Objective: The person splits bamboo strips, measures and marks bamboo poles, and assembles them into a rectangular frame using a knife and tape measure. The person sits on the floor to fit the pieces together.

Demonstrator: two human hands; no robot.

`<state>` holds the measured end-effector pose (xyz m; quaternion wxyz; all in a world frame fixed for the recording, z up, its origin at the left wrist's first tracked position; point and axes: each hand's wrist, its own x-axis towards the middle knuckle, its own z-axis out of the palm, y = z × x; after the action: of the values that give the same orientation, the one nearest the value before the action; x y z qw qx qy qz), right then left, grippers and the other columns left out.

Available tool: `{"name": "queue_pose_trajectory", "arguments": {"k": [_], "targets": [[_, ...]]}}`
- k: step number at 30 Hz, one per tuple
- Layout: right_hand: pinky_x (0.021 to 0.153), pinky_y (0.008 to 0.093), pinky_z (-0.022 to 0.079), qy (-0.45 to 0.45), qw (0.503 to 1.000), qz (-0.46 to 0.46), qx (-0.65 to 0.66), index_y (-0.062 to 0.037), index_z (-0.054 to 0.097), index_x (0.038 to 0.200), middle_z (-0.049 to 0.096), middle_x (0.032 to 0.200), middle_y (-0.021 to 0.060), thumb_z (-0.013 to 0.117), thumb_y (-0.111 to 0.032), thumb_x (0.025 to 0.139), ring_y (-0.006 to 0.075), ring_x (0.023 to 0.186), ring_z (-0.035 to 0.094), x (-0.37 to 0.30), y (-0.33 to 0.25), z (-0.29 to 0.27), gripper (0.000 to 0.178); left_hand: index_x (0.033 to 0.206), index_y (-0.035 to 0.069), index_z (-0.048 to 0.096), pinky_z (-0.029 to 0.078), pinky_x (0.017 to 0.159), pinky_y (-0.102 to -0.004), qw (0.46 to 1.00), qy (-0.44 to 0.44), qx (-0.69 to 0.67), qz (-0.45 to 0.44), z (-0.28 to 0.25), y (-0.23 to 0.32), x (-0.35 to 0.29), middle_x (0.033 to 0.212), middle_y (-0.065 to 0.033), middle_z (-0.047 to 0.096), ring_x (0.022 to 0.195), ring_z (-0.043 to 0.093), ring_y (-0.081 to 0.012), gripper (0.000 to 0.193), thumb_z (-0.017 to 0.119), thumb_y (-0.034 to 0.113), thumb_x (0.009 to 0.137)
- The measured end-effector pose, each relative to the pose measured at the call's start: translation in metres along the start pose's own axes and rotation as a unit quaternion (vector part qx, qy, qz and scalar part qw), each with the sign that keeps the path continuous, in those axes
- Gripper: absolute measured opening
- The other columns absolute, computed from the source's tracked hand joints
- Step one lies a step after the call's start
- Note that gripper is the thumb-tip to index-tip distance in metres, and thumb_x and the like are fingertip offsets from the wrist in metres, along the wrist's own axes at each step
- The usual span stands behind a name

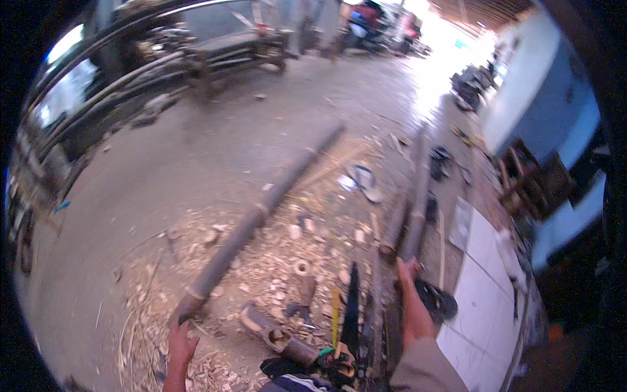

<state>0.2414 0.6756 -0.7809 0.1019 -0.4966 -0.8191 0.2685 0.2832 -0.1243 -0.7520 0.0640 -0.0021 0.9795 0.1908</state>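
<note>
A long dark bamboo pole (236,243) slants across the floor from lower left to upper middle. My left hand (181,341) is closed at its near end. On the right, my right hand (409,269) is closed at the near end of a second bamboo pole (417,219), which points away from me. Beside that pole lies a thicker, shorter bamboo length (394,225). Between my hands, a cut bamboo piece with a hole in its side (261,326) rests near a dark saw blade (351,304) and a narrow yellow strip (336,317). Motion blurs the picture.
Pale wood chips (225,287) cover the floor around the poles. Sandals (364,181) lie farther off. White tiles (480,294) edge the right side, near dark wooden furniture (532,173). A bench (228,49) and long rails stand at the far left.
</note>
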Motion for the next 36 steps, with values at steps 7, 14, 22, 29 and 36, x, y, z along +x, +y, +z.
{"name": "queue_pose_trajectory", "arguments": {"k": [7, 14, 22, 29, 36], "targets": [[0.113, 0.0508, 0.036, 0.027, 0.996, 0.011, -0.079, -0.002, 0.02, 0.157, 0.048, 0.14, 0.0343, 0.077, -0.045, 0.075, 0.0485, 0.128, 0.049, 0.006, 0.026, 0.029, 0.109, 0.133, 0.005, 0.059, 0.044, 0.102, -0.044, 0.995, -0.074, 0.064, -0.001, -0.02, -0.066, -0.085, 0.13, -0.0238, 0.059, 0.118, 0.057, -0.0359, 0.051, 0.068, 0.028, 0.089], [0.109, 0.0485, 0.041, -0.072, 0.997, -0.012, -0.031, -0.0021, 0.017, 0.159, 0.05, 0.141, 0.0334, 0.077, -0.038, 0.077, 0.0434, 0.129, 0.053, -0.016, 0.009, -0.002, 0.107, 0.132, 0.002, 0.061, 0.044, 0.105, -0.0419, 0.964, -0.097, -0.181, -0.168, -0.075, -0.026, -0.127, 0.131, -0.0205, 0.062, 0.121, 0.058, -0.034, 0.048, 0.06, 0.036, 0.099], [0.098, 0.043, 0.054, -0.43, 0.738, 0.065, 0.516, 0.002, 0.06, 0.123, 0.067, 0.115, 0.0147, 0.066, -0.028, 0.091, 0.0292, 0.106, 0.067, -0.172, -0.045, 0.0, 0.044, 0.139, 0.004, 0.057, 0.039, 0.111, -0.0474, 0.974, -0.07, -0.165, -0.141, -0.093, 0.027, -0.083, 0.14, -0.0211, 0.058, 0.128, 0.054, -0.038, 0.054, 0.061, 0.038, 0.098], [0.111, 0.0416, 0.042, -0.756, 0.483, 0.155, 0.413, 0.0007, 0.05, 0.14, 0.06, 0.136, 0.0117, 0.075, -0.031, 0.091, 0.0253, 0.126, 0.055, -0.385, -0.129, 0.049, 0.064, 0.143, 0.001, 0.051, 0.049, 0.101, -0.0424, 0.947, -0.205, -0.245, 0.039, -0.086, 0.178, -0.013, 0.128, -0.0231, 0.064, 0.115, 0.064, -0.0345, 0.077, 0.079, 0.033, 0.079], [0.11, 0.0503, 0.04, -0.846, 0.433, 0.083, 0.3, -0.0079, 0.045, 0.147, 0.049, 0.149, 0.0086, 0.06, -0.054, 0.096, 0.026, 0.138, 0.046, -0.469, -0.149, 0.051, 0.07, 0.139, -0.003, 0.053, 0.05, 0.097, -0.0391, 0.941, -0.241, -0.237, 0.004, -0.117, 0.185, -0.041, 0.119, -0.0218, 0.069, 0.111, 0.067, -0.0277, 0.094, 0.091, 0.039, 0.063]]}}
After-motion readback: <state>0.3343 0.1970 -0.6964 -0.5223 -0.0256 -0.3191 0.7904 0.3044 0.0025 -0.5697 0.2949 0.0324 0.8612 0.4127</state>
